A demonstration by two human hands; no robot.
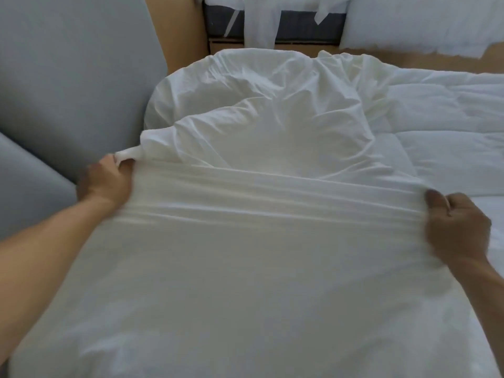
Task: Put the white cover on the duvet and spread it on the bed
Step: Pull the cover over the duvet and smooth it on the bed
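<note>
The white cover (245,241) stretches taut between my two hands, with tight folds running across it. My left hand (107,181) grips its left edge, a bunched corner sticking out above the fingers. My right hand (455,227) grips the right edge with curled fingers. Beyond my hands the cover bulges over the bunched duvet (259,110). To the right, bare white quilted bedding (450,132) lies flat on the bed.
A grey padded headboard (68,77) stands at the left. Across a strip of wooden floor (180,31), a second bed (286,28) holds white linen hanging over its dark base. A white pillow (422,20) lies at the top right.
</note>
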